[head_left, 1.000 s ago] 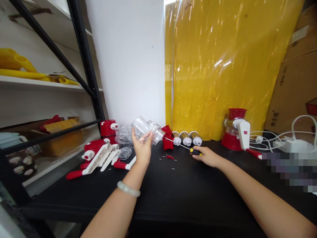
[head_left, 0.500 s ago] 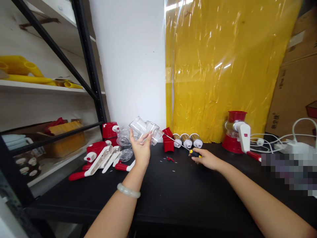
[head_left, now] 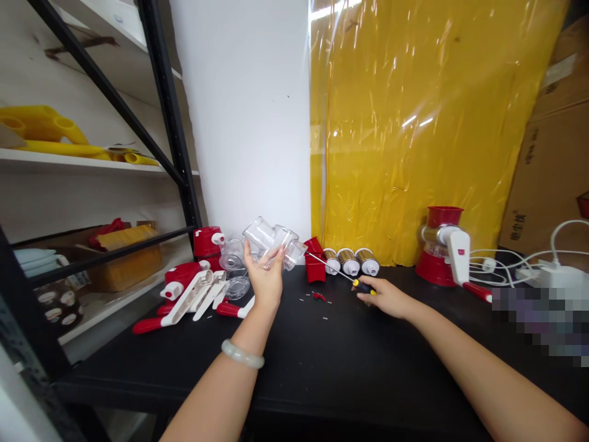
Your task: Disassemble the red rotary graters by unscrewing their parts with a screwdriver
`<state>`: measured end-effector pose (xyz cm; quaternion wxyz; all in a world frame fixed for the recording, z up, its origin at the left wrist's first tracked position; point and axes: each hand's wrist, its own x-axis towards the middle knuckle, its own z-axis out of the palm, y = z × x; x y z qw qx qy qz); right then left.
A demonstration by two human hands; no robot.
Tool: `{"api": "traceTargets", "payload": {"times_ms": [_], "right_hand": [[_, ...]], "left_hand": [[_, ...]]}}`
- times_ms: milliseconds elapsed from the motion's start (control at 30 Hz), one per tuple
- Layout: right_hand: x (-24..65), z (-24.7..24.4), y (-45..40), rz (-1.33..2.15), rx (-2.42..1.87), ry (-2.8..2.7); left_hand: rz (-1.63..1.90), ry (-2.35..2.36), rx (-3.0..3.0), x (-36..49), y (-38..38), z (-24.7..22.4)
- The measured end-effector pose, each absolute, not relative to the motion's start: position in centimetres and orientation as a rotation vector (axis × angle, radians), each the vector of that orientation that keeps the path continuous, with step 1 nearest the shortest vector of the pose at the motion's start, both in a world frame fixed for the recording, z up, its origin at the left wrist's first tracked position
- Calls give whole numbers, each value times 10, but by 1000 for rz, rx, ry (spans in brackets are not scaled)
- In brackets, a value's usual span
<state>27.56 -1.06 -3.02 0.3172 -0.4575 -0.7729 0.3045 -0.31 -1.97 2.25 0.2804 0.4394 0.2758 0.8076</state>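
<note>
My left hand (head_left: pixel 265 273) grips a clear plastic grater housing (head_left: pixel 260 233) above the table, its tubes tilted. In my right hand (head_left: pixel 378 296) is a screwdriver (head_left: pixel 335 267) with a yellow and black handle. Its long shaft points left, with the tip at the right end of the housing; whether it touches is too small to tell. Behind the shaft stands a red plastic part (head_left: pixel 315 264). Below lie a small red piece (head_left: pixel 319 296) and several tiny screws or pins (head_left: pixel 325 318).
Grater drums (head_left: pixel 350 263) line the back of the black table (head_left: pixel 322 374). White-and-red crank handles (head_left: pixel 186 301), red bases (head_left: pixel 207 242) and clear parts (head_left: pixel 237 285) are heaped left. An assembled red rotary grater (head_left: pixel 437 258), white cables (head_left: pixel 497 261) and a power strip (head_left: pixel 552 273) sit right.
The whole view has shifted slightly, so things appear a little farther right. Both hands keep their holds, and the screwdriver stays at the housing's right end.
</note>
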Motion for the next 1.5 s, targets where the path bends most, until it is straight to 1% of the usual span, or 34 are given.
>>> {"api": "traceTargets", "payload": {"times_ms": [467, 567, 800, 933, 1067, 1300, 1500], "right_hand": [[263, -37, -12, 910, -1121, -2005], [259, -37, -12, 923, -1071, -1994], [244, -37, -15, 1021, -924, -1848], [237, -37, -14, 971, -902, -1761], [231, -38, -16, 934, -901, -1726], [218, -43, -24, 832, -955, -1903], [218, -36, -27, 693, -1084, -1949]], "left_hand": [[2182, 702, 1254, 0, -22, 33], [2142, 692, 1321, 1, -22, 49], [2051, 522, 1540, 25, -14, 108], [1958, 485, 1640, 41, -1, 131], [1842, 433, 1717, 45, 11, 143], [1730, 459, 1753, 26, 16, 140], [1685, 440, 1788, 18, 6, 142]]}}
